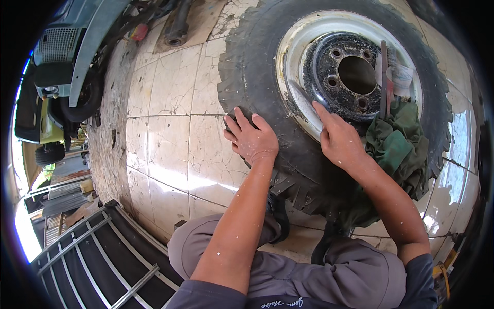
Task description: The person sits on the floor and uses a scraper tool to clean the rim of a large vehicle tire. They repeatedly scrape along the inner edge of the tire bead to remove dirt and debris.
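- Tyre (252, 72) w/ white rim (315, 23) lying on tiled floor (167, 87), in front of person
- L hand (256, 140) open, fingers spread on tyre's outer edge
- R hand (339, 139) gripping grey blade-like tool (301, 95) at rim
- Green cloth (396, 149) on tyre, R side
- Floor tiles cracked, shiny in spots
- Metal frame (109, 220) lower L, veh (54, 74) upper L

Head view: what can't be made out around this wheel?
In the head view:
Held end of the metal blade: hidden by the right hand.
Far edge of the tyre: cut off by picture's top.
Lower right of the wheel rim: under green cloth.
Palm of the left hand: turned away.
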A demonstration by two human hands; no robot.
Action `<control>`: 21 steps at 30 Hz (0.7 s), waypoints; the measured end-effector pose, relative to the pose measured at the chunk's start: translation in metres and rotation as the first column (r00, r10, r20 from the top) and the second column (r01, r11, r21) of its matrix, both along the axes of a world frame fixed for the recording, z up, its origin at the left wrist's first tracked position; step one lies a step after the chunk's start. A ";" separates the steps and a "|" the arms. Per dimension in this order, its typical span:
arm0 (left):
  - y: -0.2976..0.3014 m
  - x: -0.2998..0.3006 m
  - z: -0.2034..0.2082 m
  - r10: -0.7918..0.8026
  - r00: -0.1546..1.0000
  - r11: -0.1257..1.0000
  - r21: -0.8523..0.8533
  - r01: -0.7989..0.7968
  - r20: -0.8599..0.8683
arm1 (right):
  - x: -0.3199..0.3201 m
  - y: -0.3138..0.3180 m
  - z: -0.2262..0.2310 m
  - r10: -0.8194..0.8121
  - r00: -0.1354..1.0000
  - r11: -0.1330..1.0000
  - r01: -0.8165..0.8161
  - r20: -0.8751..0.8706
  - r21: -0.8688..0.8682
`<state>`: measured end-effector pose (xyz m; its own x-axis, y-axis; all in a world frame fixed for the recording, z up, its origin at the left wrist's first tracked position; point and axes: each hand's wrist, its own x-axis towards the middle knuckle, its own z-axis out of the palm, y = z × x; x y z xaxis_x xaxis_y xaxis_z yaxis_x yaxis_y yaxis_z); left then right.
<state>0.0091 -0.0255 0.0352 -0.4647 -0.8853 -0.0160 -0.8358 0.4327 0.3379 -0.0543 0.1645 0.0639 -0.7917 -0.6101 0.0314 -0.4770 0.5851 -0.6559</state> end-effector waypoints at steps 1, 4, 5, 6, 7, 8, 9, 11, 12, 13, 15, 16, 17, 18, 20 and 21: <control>0.000 0.000 0.001 0.000 1.000 1.000 -0.001 0.000 0.002 | 0.000 0.000 0.000 0.035 0.999 0.999 -0.035 -0.002 0.008; 0.000 0.000 -0.001 0.001 1.000 1.000 -0.009 -0.001 0.001 | 0.008 -0.004 -0.004 0.092 0.995 0.996 -0.091 0.029 -0.010; 0.001 0.000 -0.001 0.001 1.000 1.000 -0.008 -0.001 0.000 | 0.011 -0.005 -0.008 0.079 0.996 0.997 -0.078 0.035 -0.020; 0.001 -0.001 -0.001 0.002 1.000 1.000 -0.007 -0.002 -0.002 | 0.014 -0.008 -0.012 0.065 0.997 0.997 -0.064 0.040 -0.030; 0.002 -0.001 -0.001 0.001 1.000 1.000 -0.006 -0.001 -0.003 | 0.016 -0.009 -0.015 0.052 0.998 0.998 -0.050 0.046 -0.039; 0.001 -0.001 -0.001 0.003 1.000 1.000 -0.007 -0.003 -0.004 | 0.016 -0.012 -0.009 0.060 0.996 0.998 -0.061 0.063 0.008; 0.000 0.000 -0.001 0.004 1.000 1.000 -0.009 -0.004 -0.004 | 0.016 -0.014 -0.002 0.067 0.994 0.996 -0.072 0.081 0.055; 0.000 0.001 -0.001 0.004 1.000 1.000 -0.013 -0.004 -0.006 | 0.016 -0.018 0.010 0.085 0.993 0.985 -0.096 0.085 0.142; 0.000 0.001 -0.001 0.002 1.000 1.000 -0.016 -0.002 -0.006 | 0.015 -0.019 0.015 0.097 0.993 0.977 -0.108 0.072 0.182; 0.000 0.000 -0.002 0.000 1.000 1.000 -0.018 0.000 -0.007 | 0.015 -0.020 0.018 0.109 0.992 0.968 -0.120 0.060 0.222; 0.000 0.000 -0.002 0.000 1.000 1.000 -0.017 0.000 -0.005 | 0.015 -0.023 0.021 0.109 0.991 0.955 -0.125 0.073 0.271; 0.000 0.000 -0.002 0.001 1.000 1.000 -0.016 -0.001 -0.003 | 0.015 -0.025 0.022 0.109 0.991 0.947 -0.128 0.080 0.295; 0.000 0.000 -0.001 0.000 1.000 1.000 -0.017 0.000 -0.003 | 0.015 -0.026 0.022 0.110 0.990 0.942 -0.132 0.088 0.308; 0.001 -0.001 -0.001 0.000 1.000 1.000 -0.018 0.000 -0.003 | 0.014 -0.027 0.021 0.110 0.989 0.937 -0.135 0.097 0.321; 0.001 -0.001 -0.001 0.000 1.000 1.000 -0.018 0.000 -0.003 | 0.015 -0.028 0.022 0.120 0.988 0.933 -0.147 0.101 0.329; 0.000 0.000 -0.001 0.000 1.000 1.000 -0.018 0.000 -0.004 | 0.015 -0.028 0.024 0.131 0.987 0.933 -0.155 0.096 0.325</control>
